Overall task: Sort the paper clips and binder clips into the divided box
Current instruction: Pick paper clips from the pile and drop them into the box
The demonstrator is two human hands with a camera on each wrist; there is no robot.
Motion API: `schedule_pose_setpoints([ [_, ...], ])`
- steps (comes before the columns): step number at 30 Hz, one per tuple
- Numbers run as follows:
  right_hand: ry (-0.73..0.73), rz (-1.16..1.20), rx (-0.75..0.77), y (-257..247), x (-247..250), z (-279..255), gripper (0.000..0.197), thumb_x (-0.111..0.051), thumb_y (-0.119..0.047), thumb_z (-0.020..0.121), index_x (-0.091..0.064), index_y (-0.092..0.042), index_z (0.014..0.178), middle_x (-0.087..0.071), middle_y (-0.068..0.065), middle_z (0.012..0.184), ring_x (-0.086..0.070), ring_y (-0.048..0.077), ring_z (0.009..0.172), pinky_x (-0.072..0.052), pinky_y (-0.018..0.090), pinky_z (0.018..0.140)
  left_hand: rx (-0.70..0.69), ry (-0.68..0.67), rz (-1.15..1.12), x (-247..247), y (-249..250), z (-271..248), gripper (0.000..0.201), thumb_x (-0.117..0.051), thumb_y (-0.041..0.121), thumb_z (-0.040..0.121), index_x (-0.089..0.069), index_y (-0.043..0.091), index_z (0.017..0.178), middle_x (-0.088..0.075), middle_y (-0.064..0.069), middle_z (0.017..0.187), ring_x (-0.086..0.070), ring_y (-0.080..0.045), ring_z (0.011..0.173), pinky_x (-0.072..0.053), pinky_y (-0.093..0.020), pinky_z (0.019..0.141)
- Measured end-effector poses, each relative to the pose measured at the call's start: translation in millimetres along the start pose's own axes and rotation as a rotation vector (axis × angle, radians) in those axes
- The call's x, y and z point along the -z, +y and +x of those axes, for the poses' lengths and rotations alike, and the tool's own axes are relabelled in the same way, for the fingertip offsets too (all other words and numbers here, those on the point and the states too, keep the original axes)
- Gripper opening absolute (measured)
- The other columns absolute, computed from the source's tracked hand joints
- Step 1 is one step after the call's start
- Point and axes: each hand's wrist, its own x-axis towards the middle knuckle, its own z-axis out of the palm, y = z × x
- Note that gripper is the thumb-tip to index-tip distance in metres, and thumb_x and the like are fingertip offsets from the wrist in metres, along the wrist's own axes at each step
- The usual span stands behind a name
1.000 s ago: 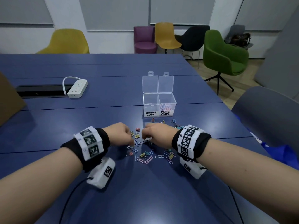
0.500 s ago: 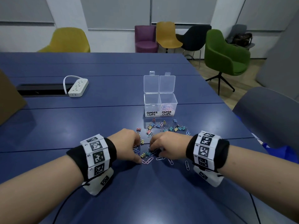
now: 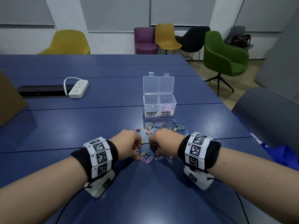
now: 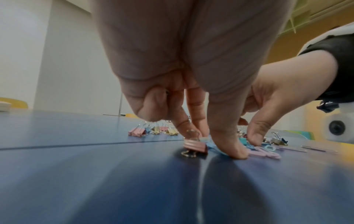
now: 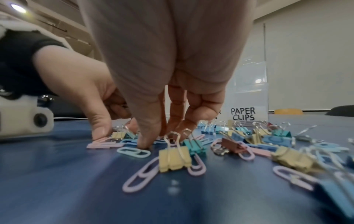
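Observation:
A clear divided box (image 3: 151,102) stands open, labelled BINDER CLIPS on the left and PAPER CLIPS on the right. Several paper clips (image 3: 166,107) lie in the right half, and the left half looks empty. Coloured binder clips (image 3: 163,125) and paper clips (image 3: 159,157) are scattered on the blue table before it. My left hand (image 3: 129,146) has thumb and forefinger down on a blue paper clip (image 4: 214,147), beside a pink binder clip (image 4: 195,146). My right hand (image 3: 163,143) pinches down into the pile, its thumb beside a light-blue paper clip (image 5: 134,152). What its fingers hold is mostly hidden.
A white power strip (image 3: 78,88) lies at the back left by a dark cable slot (image 3: 43,91). A cardboard box (image 3: 9,101) stands at the left edge. A grey chair (image 3: 267,113) and a blue bag (image 3: 281,157) are at the right.
Both hands have drawn back toward me, from the middle of the pile to its near edge, and their fingertips have come down onto the clips there.

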Motion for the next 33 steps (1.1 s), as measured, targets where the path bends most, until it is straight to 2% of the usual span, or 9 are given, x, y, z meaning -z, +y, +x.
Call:
schedule_pose_setpoints([
  [2,-0.010,-0.030,0.020,-4,0,1,0.029,-0.066,-0.013,0.081,-0.062,-0.014,0.110,-0.058,0.010,0.111,-0.055,0.029,0.104,-0.038,0.029,0.072,-0.002,-0.008,-0.004,1,0,2,0.034,-0.085,0.025,0.064,-0.051,0.029,0.066,-0.060,0.008,0.076,-0.055,-0.013,0.074,-0.043,-0.022,0.065],
  [7,-0.018,-0.069,0.050,-10,0,3,0.021,-0.056,-0.007,0.084,-0.064,-0.010,0.103,-0.060,0.014,0.107,-0.055,0.031,0.103,-0.043,0.033,0.075,0.037,-0.032,0.005,4,5,6,0.031,-0.085,0.022,0.065,-0.054,0.025,0.069,-0.057,0.010,0.070,-0.055,-0.012,0.070,-0.043,-0.022,0.063],
  [11,-0.040,-0.050,0.027,-7,3,4,0.022,-0.060,-0.004,0.083,-0.064,-0.007,0.104,-0.052,0.009,0.105,-0.052,0.027,0.106,-0.034,0.026,0.072,0.123,-0.048,0.071,8,7,6,0.032,-0.085,0.034,0.062,-0.060,0.021,0.076,-0.067,0.002,0.081,-0.063,-0.018,0.078,-0.048,-0.029,0.068],
  [14,-0.045,-0.048,0.009,-3,5,3,0.019,-0.063,-0.007,0.084,-0.064,-0.007,0.103,-0.057,0.011,0.113,-0.056,0.028,0.104,-0.034,0.026,0.072,0.170,-0.012,0.127,10,7,2,0.036,-0.083,0.042,0.063,-0.065,0.019,0.084,-0.071,0.002,0.088,-0.066,-0.019,0.085,-0.047,-0.029,0.066],
  [19,-0.026,-0.048,0.023,2,6,-1,0.025,-0.063,-0.014,0.085,-0.060,-0.012,0.110,-0.055,0.007,0.118,-0.055,0.026,0.106,-0.034,0.027,0.072,0.151,-0.056,0.056,7,10,2,0.021,-0.080,0.028,0.071,-0.063,0.020,0.081,-0.073,-0.002,0.086,-0.063,-0.017,0.077,-0.053,-0.030,0.075],
  [21,-0.039,-0.028,0.042,2,6,-2,0.029,-0.063,-0.011,0.084,-0.060,-0.013,0.112,-0.053,0.007,0.120,-0.054,0.027,0.107,-0.038,0.028,0.075,0.140,-0.066,0.061,6,13,3,0.015,-0.077,0.021,0.074,-0.064,0.019,0.081,-0.069,0.001,0.075,-0.061,-0.017,0.074,-0.054,-0.032,0.079],
  [26,-0.061,-0.050,0.059,-2,5,-1,0.024,-0.063,-0.005,0.081,-0.062,-0.009,0.105,-0.058,0.012,0.113,-0.056,0.029,0.103,-0.046,0.034,0.082,0.127,-0.096,0.126,4,20,4,0.007,-0.067,0.013,0.080,-0.067,0.015,0.087,-0.057,0.005,0.062,-0.059,-0.019,0.071,-0.054,-0.031,0.076],
  [30,-0.051,0.034,0.011,1,5,1,0.020,-0.066,-0.004,0.080,-0.065,-0.008,0.100,-0.064,0.009,0.099,-0.058,0.025,0.090,-0.041,0.025,0.072,0.108,-0.118,0.062,8,15,3,0.015,-0.062,0.015,0.084,-0.055,0.021,0.072,-0.058,0.006,0.060,-0.057,-0.015,0.066,-0.050,-0.026,0.074],
  [33,-0.044,0.063,-0.015,1,5,2,0.019,-0.065,-0.002,0.079,-0.069,-0.007,0.097,-0.070,0.009,0.101,-0.059,0.022,0.084,-0.042,0.021,0.070,0.099,-0.018,-0.040,18,9,3,0.022,-0.067,0.019,0.081,-0.051,0.022,0.066,-0.057,0.006,0.069,-0.053,-0.015,0.070,-0.043,-0.025,0.067],
])
